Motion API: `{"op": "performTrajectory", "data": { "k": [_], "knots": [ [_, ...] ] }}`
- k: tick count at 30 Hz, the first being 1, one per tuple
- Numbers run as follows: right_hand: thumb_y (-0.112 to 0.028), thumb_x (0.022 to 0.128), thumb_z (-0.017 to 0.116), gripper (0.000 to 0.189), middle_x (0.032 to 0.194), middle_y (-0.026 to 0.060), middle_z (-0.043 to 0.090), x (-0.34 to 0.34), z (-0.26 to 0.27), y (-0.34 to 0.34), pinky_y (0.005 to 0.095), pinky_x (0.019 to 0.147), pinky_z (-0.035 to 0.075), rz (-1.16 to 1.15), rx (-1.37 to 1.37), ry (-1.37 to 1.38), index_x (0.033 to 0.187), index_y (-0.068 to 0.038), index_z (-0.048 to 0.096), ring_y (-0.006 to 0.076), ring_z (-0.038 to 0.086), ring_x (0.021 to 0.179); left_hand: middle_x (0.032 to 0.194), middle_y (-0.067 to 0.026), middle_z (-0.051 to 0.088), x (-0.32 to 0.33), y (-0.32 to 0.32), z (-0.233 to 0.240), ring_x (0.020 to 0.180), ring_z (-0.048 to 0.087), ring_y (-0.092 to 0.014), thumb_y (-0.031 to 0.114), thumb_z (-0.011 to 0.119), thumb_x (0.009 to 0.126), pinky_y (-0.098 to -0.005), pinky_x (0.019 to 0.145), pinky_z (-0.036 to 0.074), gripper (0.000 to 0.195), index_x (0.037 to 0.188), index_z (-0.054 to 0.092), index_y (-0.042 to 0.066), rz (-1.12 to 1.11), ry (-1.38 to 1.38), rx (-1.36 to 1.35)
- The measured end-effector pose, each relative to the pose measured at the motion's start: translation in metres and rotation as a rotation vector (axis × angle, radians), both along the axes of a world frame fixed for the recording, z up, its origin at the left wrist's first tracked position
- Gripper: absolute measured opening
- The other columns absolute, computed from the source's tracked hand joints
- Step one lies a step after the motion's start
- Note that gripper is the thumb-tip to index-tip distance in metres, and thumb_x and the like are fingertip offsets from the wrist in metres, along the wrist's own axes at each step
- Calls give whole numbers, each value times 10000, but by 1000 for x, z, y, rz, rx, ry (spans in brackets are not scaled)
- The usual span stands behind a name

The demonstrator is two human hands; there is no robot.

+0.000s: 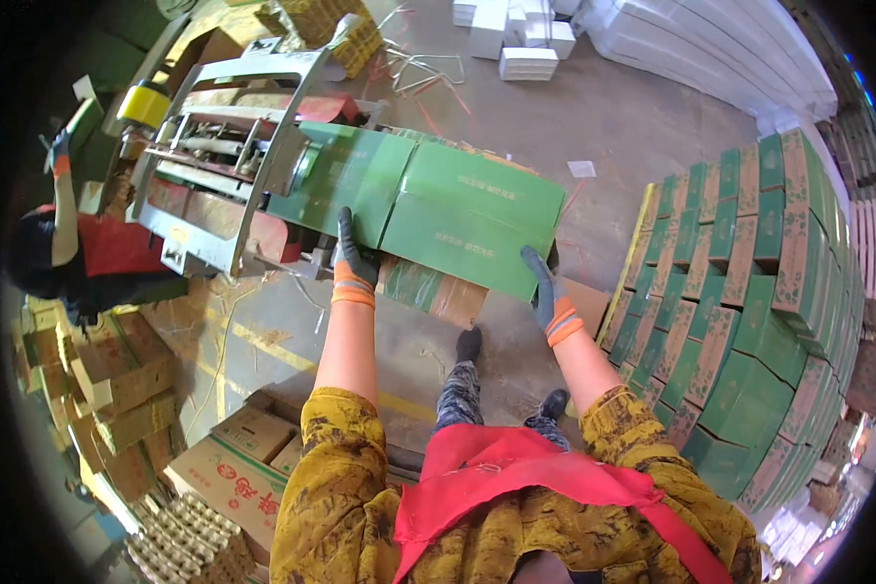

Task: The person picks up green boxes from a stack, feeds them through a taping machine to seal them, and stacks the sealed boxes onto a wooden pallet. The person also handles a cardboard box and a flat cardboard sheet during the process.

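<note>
Two green printed cartons lie end to end in front of me. My right hand [547, 292], in a grey glove with an orange cuff, grips the near right corner of the right-hand green carton [482, 212]. Gloved the same way, my left hand [355, 255] lies against the near side of the left-hand green carton [350, 182], its thumb up at the edge and its fingers partly hidden. That carton's far left end sits at the metal frame of a carton sealing machine [263, 160]. Below the cartons, a taped cardboard surface [431, 288] shows.
To the right rises a tall stack of green and brown cartons [715, 292]. A co-worker [117, 241] is beside the machine at left. Open cardboard boxes [241, 467] and egg trays [190, 540] stand at lower left. White foam boxes [529, 64] and loose straps [423, 73] lie beyond.
</note>
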State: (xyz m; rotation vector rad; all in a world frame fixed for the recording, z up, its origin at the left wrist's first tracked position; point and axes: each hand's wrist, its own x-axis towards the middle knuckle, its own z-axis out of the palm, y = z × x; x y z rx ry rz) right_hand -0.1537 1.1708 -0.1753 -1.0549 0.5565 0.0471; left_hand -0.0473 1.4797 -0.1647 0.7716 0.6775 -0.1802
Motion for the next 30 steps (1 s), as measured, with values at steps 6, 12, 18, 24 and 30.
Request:
{"op": "performTrajectory", "data": {
  "k": [6,12,18,24,30],
  "knots": [
    [-221,824,759,665,1215,72,595,23,56,-8,300,904,486,-57,-60,24,1391,-84,440,155,581,1068,1265,-82,601,8,-10,-11,1141,576,-280,412,709,843,-450,1006,451,561,1289,555,108,-80,-129,-228],
    [-148,804,775,764,1208,115,602,-8,80,-75,283,889,523,-165,47,-14,1429,-18,356,185,609,1068,1330,-73,564,-36,-58,-22,1232,506,-265,454,596,902,-419,1096,342,551,1331,531,114,-284,-136,-329],
    [-68,853,697,760,1351,147,502,-203,172,-178,320,1024,443,-323,-284,35,1484,-36,274,203,573,1139,1321,-14,560,-182,-205,99,1208,514,-233,567,567,888,-432,1008,398,569,1337,528,218,-520,74,-237],
    [-123,976,513,531,1423,108,453,-493,240,-235,330,1036,404,-685,-162,-42,1460,-17,321,207,487,1252,1354,-8,515,-328,-376,183,1219,485,-212,504,612,886,-423,985,430,573,1365,493,213,-902,29,-122],
    [-195,1009,438,420,1370,113,491,-689,183,-232,358,1042,399,-1157,-244,-401,1384,-8,407,223,503,1231,1164,16,624,-457,-563,231,1007,613,-158,369,631,910,-331,816,503,379,1231,587,171,-1286,-136,39]
  ]
}}
